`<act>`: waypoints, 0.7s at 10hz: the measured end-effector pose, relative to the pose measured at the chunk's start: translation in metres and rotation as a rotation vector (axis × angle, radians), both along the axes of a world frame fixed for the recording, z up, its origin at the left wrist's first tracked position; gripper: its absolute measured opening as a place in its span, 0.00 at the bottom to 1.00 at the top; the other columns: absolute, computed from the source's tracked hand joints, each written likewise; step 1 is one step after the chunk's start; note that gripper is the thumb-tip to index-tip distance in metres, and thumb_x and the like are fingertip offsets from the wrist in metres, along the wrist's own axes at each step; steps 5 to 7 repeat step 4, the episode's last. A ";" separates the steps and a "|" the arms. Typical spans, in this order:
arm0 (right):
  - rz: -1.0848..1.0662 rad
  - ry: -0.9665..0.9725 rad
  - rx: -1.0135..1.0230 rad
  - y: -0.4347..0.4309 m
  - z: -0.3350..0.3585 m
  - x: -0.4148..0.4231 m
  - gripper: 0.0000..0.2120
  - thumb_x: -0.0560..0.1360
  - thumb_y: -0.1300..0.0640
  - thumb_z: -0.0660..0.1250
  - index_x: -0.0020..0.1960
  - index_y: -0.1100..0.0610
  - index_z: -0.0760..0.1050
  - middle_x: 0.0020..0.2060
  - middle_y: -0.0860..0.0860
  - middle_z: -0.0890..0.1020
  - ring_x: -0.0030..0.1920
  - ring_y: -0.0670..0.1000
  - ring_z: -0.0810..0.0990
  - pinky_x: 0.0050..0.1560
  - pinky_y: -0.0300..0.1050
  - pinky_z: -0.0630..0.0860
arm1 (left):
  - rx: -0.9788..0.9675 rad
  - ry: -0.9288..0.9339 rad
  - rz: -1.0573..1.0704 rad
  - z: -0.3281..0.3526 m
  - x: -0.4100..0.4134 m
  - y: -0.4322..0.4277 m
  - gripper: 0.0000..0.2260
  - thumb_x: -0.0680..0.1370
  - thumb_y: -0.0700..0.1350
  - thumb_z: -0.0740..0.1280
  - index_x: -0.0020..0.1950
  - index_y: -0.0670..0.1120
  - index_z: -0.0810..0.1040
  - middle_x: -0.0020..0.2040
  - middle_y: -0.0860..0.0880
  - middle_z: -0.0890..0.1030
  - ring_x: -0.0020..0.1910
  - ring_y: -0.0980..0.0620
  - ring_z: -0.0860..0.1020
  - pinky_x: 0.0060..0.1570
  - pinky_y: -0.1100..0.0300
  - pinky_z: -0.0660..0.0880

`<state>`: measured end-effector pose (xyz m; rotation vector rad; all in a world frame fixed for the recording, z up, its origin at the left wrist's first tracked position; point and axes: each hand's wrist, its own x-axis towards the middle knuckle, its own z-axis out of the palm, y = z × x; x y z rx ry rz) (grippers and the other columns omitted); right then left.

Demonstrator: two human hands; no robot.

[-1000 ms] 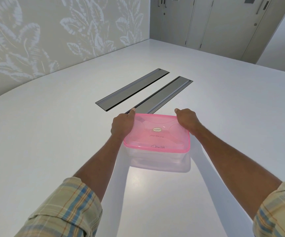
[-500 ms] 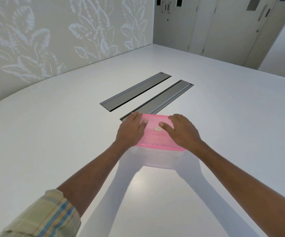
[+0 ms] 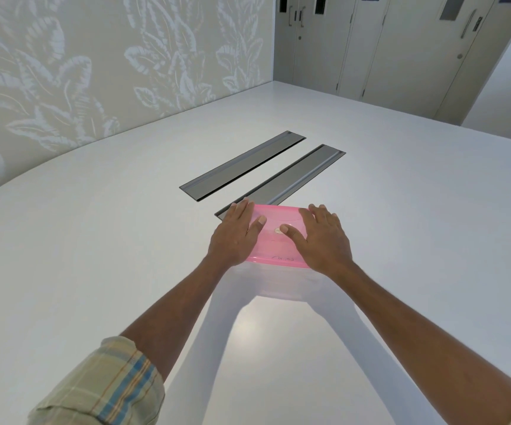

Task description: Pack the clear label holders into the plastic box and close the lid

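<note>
Head view: plastic box [image 3: 282, 280] sits on the white counter [image 3: 94, 256], straight ahead of the person, with the pink lid [image 3: 274, 240] on top. Left hand [image 3: 236, 233] lies flat, fingers spread, on the lid's left half; right hand [image 3: 320, 237] lies likewise on the right half; neither grips. Lid's long axis runs left to right, so each hand covers one end, equally near. Label holders not discernible through the box wall. Judgement: downward press to seat the lid remains.
</note>
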<state>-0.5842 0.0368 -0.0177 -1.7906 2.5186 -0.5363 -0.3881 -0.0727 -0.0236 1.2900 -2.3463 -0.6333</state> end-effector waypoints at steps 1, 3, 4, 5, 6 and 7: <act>0.000 0.001 0.018 0.004 0.004 0.000 0.41 0.80 0.24 0.46 0.80 0.51 0.66 0.82 0.55 0.66 0.85 0.58 0.58 0.84 0.61 0.56 | 0.002 0.015 0.043 0.002 0.001 0.009 0.29 0.86 0.62 0.53 0.84 0.49 0.62 0.86 0.50 0.60 0.86 0.48 0.57 0.81 0.41 0.63; 0.031 0.009 0.052 0.006 0.015 0.007 0.39 0.81 0.26 0.48 0.78 0.53 0.67 0.81 0.55 0.67 0.83 0.58 0.60 0.83 0.60 0.58 | -0.131 -0.020 0.096 0.015 0.012 0.035 0.31 0.87 0.61 0.53 0.85 0.44 0.59 0.86 0.46 0.61 0.85 0.46 0.59 0.82 0.47 0.61; 0.035 0.055 0.067 0.007 0.020 0.006 0.41 0.81 0.26 0.48 0.78 0.55 0.67 0.80 0.55 0.69 0.82 0.58 0.62 0.82 0.60 0.58 | -0.166 -0.041 0.094 0.019 0.020 0.045 0.33 0.87 0.62 0.53 0.86 0.43 0.58 0.86 0.44 0.59 0.86 0.45 0.56 0.84 0.48 0.55; 0.035 0.055 0.067 0.007 0.020 0.006 0.41 0.81 0.26 0.48 0.78 0.55 0.67 0.80 0.55 0.69 0.82 0.58 0.62 0.82 0.60 0.58 | -0.166 -0.041 0.094 0.019 0.020 0.045 0.33 0.87 0.62 0.53 0.86 0.43 0.58 0.86 0.44 0.59 0.86 0.45 0.56 0.84 0.48 0.55; 0.035 0.055 0.067 0.007 0.020 0.006 0.41 0.81 0.26 0.48 0.78 0.55 0.67 0.80 0.55 0.69 0.82 0.58 0.62 0.82 0.60 0.58 | -0.166 -0.041 0.094 0.019 0.020 0.045 0.33 0.87 0.62 0.53 0.86 0.43 0.58 0.86 0.44 0.59 0.86 0.45 0.56 0.84 0.48 0.55; 0.035 0.055 0.067 0.007 0.020 0.006 0.41 0.81 0.26 0.48 0.78 0.55 0.67 0.80 0.55 0.69 0.82 0.58 0.62 0.82 0.60 0.58 | -0.166 -0.041 0.094 0.019 0.020 0.045 0.33 0.87 0.62 0.53 0.86 0.43 0.58 0.86 0.44 0.59 0.86 0.45 0.56 0.84 0.48 0.55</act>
